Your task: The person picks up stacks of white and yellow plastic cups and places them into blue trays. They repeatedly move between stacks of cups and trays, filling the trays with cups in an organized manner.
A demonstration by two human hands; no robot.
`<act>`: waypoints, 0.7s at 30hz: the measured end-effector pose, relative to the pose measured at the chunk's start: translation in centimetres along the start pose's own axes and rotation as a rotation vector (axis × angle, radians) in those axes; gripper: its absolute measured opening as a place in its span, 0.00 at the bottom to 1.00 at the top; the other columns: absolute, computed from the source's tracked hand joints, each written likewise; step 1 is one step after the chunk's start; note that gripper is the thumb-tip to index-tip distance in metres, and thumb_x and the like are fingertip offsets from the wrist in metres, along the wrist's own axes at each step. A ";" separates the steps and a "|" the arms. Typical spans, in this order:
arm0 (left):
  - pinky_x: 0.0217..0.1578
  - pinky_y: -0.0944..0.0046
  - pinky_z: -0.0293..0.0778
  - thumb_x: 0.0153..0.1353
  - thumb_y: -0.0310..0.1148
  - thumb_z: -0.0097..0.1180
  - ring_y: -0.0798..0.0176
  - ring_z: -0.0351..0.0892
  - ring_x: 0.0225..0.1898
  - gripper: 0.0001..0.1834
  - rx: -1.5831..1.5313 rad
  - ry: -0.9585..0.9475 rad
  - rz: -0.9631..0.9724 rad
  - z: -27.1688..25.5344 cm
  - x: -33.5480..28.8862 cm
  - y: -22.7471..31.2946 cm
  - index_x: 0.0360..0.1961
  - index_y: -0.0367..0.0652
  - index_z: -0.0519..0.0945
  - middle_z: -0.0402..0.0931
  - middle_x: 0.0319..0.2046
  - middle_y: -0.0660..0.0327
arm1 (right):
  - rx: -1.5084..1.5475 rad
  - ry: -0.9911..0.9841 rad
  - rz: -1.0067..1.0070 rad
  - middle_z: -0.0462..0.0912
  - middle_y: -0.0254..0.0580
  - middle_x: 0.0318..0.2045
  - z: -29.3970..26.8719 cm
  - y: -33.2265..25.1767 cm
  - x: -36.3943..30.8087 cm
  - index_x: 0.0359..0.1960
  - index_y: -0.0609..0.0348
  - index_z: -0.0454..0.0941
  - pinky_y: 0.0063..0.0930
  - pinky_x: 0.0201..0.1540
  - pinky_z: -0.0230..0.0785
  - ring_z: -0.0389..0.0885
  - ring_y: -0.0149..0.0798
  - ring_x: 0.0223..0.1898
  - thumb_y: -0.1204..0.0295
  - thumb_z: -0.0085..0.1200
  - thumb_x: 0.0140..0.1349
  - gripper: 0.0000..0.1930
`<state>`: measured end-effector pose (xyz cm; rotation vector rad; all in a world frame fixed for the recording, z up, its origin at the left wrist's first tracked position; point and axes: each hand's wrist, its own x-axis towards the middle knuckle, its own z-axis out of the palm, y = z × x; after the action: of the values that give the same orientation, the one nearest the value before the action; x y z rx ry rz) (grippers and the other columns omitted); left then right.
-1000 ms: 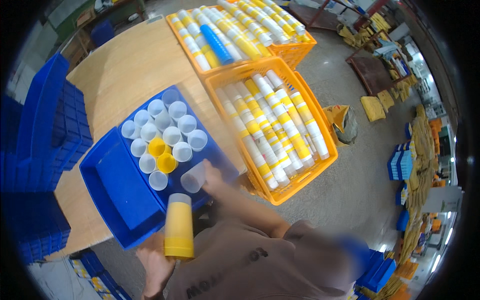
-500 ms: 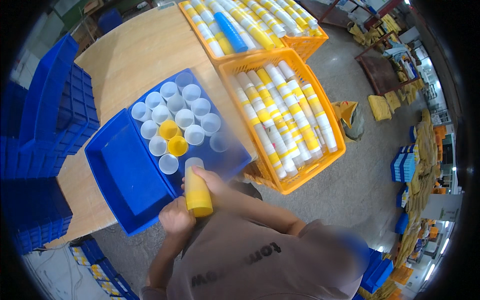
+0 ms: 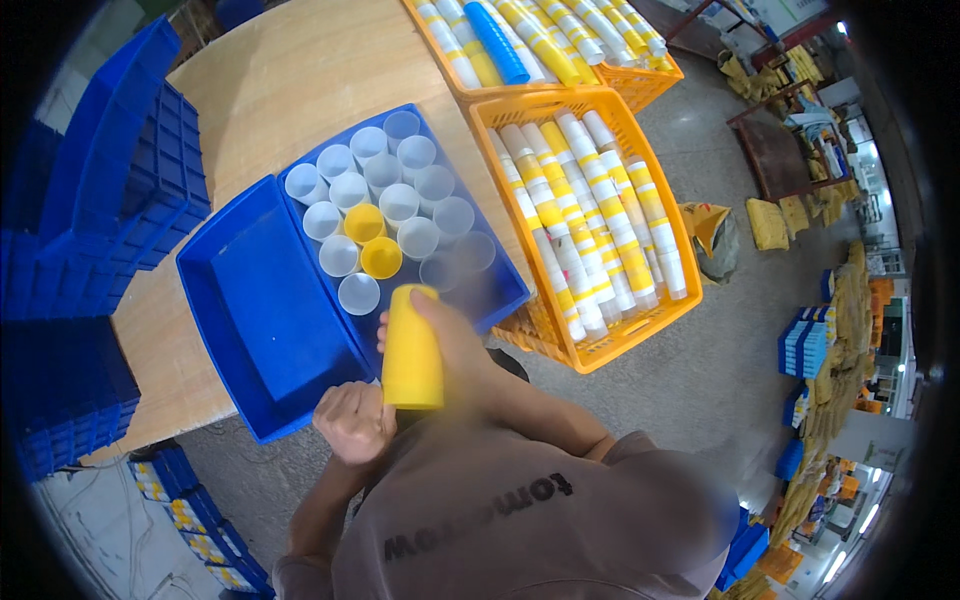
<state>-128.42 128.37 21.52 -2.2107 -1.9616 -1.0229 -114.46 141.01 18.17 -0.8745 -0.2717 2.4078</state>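
Above the blue tray point(image 3: 250, 320), yellow cup stack point(image 3: 412, 350) in right hand point(image 3: 445, 335), fingers wrapped tight; left hand point(image 3: 352, 422) fisted.

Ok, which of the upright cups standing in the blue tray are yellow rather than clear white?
Two: the yellow plastic cups standing side by side in the middle of the group in the blue plastic tray. Every other cup around them is translucent white.

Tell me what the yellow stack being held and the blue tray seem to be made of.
Yellow stack: probably plastic cups nested together, smooth and opaque, with a soft sheen. Blue tray: likely moulded rigid plastic, uniform colour, glossy walls with rounded corners.
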 end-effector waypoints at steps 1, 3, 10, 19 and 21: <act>0.17 0.57 0.60 0.51 0.28 0.57 0.56 0.65 0.15 0.15 -0.005 0.028 0.090 -0.5 -0.2 -0.1 0.14 0.43 0.66 0.61 0.13 0.58 | -0.088 -0.049 -0.118 0.81 0.49 0.40 -0.2 -1.7 0.4 0.49 0.62 0.71 0.41 0.47 0.79 0.83 0.44 0.42 0.54 0.47 0.73 0.20; 0.16 0.60 0.57 0.53 0.30 0.55 0.61 0.62 0.15 0.15 0.013 0.134 0.221 -1.3 -0.6 -0.5 0.13 0.46 0.66 0.58 0.13 0.61 | -0.223 0.183 -0.453 0.81 0.49 0.40 -1.1 -5.2 0.4 0.50 0.62 0.71 0.42 0.46 0.80 0.84 0.45 0.41 0.54 0.44 0.74 0.21; 0.25 0.48 0.71 0.59 0.38 0.61 0.44 0.79 0.23 0.15 0.073 -0.466 -0.260 3.6 0.9 -7.9 0.19 0.42 0.77 0.77 0.19 0.49 | -0.313 0.141 0.179 0.81 0.47 0.42 -4.7 -3.5 0.6 0.55 0.62 0.69 0.40 0.48 0.79 0.84 0.45 0.44 0.49 0.44 0.74 0.26; 0.30 0.53 0.80 0.59 0.50 0.63 0.50 0.87 0.30 0.18 0.524 -0.583 -0.467 8.3 4.4 -7.8 0.30 0.45 0.83 0.84 0.26 0.54 | -0.332 0.047 0.195 0.61 0.63 0.69 -5.7 -2.0 1.5 0.72 0.66 0.52 0.49 0.62 0.71 0.66 0.57 0.68 0.48 0.50 0.71 0.41; 0.31 0.52 0.78 0.59 0.48 0.64 0.47 0.85 0.31 0.19 0.435 -0.502 -0.436 6.2 4.3 -6.3 0.35 0.41 0.79 0.83 0.29 0.52 | -0.522 0.106 0.027 0.76 0.57 0.58 -8.0 -4.2 -1.1 0.66 0.62 0.65 0.42 0.55 0.77 0.80 0.51 0.55 0.53 0.50 0.72 0.30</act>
<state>-131.25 136.13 16.20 -1.9598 -2.6239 0.0088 -106.81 143.82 14.21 -1.2293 -0.8779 2.3369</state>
